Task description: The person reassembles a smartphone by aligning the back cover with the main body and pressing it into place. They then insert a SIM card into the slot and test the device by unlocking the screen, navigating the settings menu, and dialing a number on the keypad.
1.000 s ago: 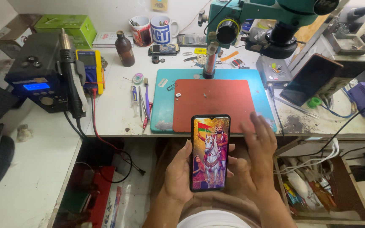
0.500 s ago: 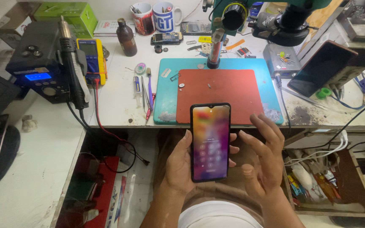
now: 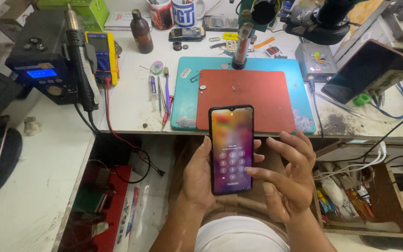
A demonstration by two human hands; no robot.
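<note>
Phone (image 3: 231, 149) upright in left hand (image 3: 197, 175), below the bench edge and over the lap, glass front lit: orange-to-purple wallpaper with a round-key number pad. Gripped along its left edge by the thumb, fingers wrapped behind, tips showing at the right edge. Right hand (image 3: 285, 179) open and loose beside it, holding nothing, one fingertip touching the screen near the pad's lower right key.

Progress, judged from this: handset whole, powered and awake; lock screen up; whether any digit is entered too small to tell. Unlocking not finished.

Slim black slab, rounded corners, glossy face, small notch at top.

Just above, on the white bench (image 3: 131, 100): red mat (image 3: 246, 98), matte and flat, lying on a larger teal mat (image 3: 185, 93) with a scuffed, dusty near edge. A few tiny screws on the red one. Left of the mats, tweezers and thin tools (image 3: 162, 93) lying in a row. Farther left, boxy black station (image 3: 40, 60) with a blue display, and a yellow meter (image 3: 101, 53) trailing a red lead. Behind, brown bottle (image 3: 142, 32). At right, second phone (image 3: 361, 70), dark, propped at a slant.
</note>
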